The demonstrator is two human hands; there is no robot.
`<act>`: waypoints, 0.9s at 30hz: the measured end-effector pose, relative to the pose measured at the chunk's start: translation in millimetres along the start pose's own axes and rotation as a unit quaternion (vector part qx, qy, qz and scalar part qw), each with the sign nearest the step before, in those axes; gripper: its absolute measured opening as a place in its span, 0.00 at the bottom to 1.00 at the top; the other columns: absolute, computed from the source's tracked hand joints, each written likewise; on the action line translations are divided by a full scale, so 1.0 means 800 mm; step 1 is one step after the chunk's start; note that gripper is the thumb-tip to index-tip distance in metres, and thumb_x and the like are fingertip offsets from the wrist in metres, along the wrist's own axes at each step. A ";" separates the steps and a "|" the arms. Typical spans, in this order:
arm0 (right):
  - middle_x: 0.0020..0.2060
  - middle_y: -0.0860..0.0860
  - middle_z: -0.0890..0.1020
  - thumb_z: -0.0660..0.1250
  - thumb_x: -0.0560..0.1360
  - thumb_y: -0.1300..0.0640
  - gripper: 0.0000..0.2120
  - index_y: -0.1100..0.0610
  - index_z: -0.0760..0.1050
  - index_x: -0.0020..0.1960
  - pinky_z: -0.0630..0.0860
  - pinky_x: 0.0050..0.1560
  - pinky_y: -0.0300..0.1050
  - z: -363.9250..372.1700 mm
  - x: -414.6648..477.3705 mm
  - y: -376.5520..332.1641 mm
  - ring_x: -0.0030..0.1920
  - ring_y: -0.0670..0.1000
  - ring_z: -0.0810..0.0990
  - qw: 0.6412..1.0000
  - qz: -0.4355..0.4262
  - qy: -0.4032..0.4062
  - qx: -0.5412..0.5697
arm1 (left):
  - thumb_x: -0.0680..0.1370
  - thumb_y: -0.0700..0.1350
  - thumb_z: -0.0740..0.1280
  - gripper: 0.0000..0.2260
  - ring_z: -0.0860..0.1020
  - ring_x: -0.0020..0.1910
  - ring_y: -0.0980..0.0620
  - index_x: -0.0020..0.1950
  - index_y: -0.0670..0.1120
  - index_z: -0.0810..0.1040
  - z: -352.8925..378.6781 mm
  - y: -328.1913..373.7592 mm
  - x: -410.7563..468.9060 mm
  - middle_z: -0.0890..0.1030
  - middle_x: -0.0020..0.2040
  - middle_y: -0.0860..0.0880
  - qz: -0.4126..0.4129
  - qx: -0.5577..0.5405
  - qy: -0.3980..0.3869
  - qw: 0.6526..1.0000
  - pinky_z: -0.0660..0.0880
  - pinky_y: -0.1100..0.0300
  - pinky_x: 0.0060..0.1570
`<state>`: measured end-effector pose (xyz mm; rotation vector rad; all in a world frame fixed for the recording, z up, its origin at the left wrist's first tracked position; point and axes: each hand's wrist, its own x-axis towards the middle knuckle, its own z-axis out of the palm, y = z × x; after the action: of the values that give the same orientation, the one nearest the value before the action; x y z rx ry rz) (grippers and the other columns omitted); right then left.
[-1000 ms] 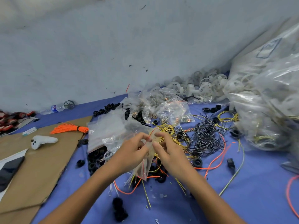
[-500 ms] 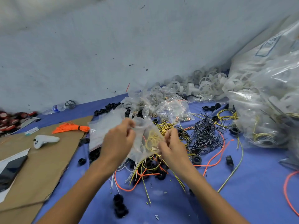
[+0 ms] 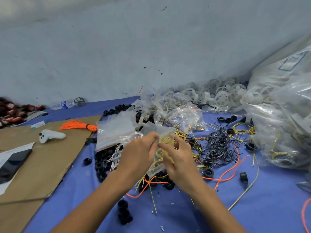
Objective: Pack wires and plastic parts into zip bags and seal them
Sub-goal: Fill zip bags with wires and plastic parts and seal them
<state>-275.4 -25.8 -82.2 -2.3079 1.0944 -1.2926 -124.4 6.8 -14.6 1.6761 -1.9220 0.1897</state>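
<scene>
- Clear plastic zip bag, small, with a coil of yellow wires inside; held in the air above the blue cloth, between the two hands, its lower corner hanging down toward the loose parts.
- Left hand: fingers curled, thumb and fingertips pinching the bag near its upper edge.
- Right hand: thumb and forefinger pinching the same bag just beside the left hand's grip; the other fingers are lifted and loosely spread. Both grips are slightly blurred.
- Stack of empty zip bags, flat on the cloth, just left of the held bag.
- Filled small zip bags, heaped behind the hands.
- Black plastic rings, scattered below the empty stack; more lie under and in front of the hands.
- Tangle of black wires, right of the hands, with an orange wire looping along its near side.
- White plastic wheels, piled against the wall.
- Large clear sacks of parts, far right.
- Cardboard sheet, left, bearing a white controller, an orange tied bundle and a dark phone.
- Water bottle, lying by the wall at the left.
</scene>
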 end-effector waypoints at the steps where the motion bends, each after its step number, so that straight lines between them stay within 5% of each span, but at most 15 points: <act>1: 0.67 0.59 0.70 0.68 0.74 0.63 0.20 0.49 0.77 0.64 0.62 0.65 0.46 0.000 0.000 0.000 0.66 0.57 0.67 1.000 0.011 -0.011 -0.003 | 0.82 0.53 0.61 0.07 0.78 0.34 0.50 0.58 0.56 0.76 0.004 0.002 -0.001 0.79 0.34 0.53 -0.005 -0.004 0.004 1.000 0.76 0.51 0.36; 7: 0.62 0.56 0.77 0.67 0.74 0.63 0.17 0.56 0.78 0.63 0.70 0.62 0.51 0.003 0.002 0.005 0.59 0.60 0.74 0.999 0.028 -0.028 -0.009 | 0.81 0.55 0.61 0.09 0.80 0.44 0.47 0.61 0.59 0.75 0.020 0.012 -0.001 0.82 0.41 0.51 -0.020 -0.019 0.019 0.999 0.76 0.50 0.43; 13: 0.61 0.52 0.79 0.67 0.75 0.65 0.22 0.57 0.74 0.68 0.63 0.61 0.34 0.002 0.005 0.010 0.61 0.53 0.75 0.998 0.055 -0.027 -0.023 | 0.77 0.44 0.68 0.09 0.82 0.41 0.49 0.55 0.53 0.82 0.004 0.017 0.002 0.85 0.43 0.53 0.010 -0.013 0.079 0.997 0.75 0.56 0.39; 17: 0.53 0.52 0.79 0.64 0.75 0.66 0.27 0.53 0.69 0.73 0.68 0.52 0.43 0.003 0.004 0.011 0.53 0.55 0.75 0.996 0.071 -0.044 -0.040 | 0.76 0.44 0.67 0.09 0.82 0.39 0.53 0.53 0.51 0.84 -0.022 0.013 0.017 0.85 0.46 0.55 0.057 -0.012 0.167 0.984 0.79 0.57 0.36; 21: 0.47 0.49 0.80 0.67 0.75 0.61 0.23 0.55 0.68 0.69 0.71 0.46 0.50 0.002 0.004 0.009 0.46 0.55 0.76 0.995 0.094 0.010 -0.038 | 0.79 0.55 0.65 0.10 0.78 0.38 0.59 0.58 0.56 0.80 -0.023 0.020 0.013 0.83 0.43 0.57 0.128 -0.017 0.089 0.988 0.74 0.62 0.36; 24: 0.47 0.54 0.78 0.69 0.75 0.54 0.15 0.57 0.71 0.58 0.74 0.47 0.54 0.000 0.002 0.012 0.49 0.58 0.76 0.988 0.146 0.042 -0.037 | 0.81 0.61 0.57 0.14 0.73 0.30 0.61 0.61 0.58 0.75 -0.016 -0.004 0.008 0.75 0.30 0.56 0.029 -0.111 0.084 0.990 0.66 0.66 0.30; 27: 0.51 0.55 0.77 0.70 0.74 0.45 0.23 0.60 0.71 0.61 0.73 0.49 0.53 -0.001 0.001 0.015 0.53 0.58 0.73 0.984 0.166 0.019 -0.063 | 0.83 0.54 0.58 0.10 0.77 0.33 0.55 0.55 0.55 0.78 0.002 -0.067 0.010 0.76 0.32 0.54 -0.126 -0.109 0.097 0.981 0.67 0.58 0.30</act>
<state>-281.2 -34.5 -87.9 -2.0747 1.5363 -1.1694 -74.7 -11.9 -26.2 1.6681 -1.5145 0.0392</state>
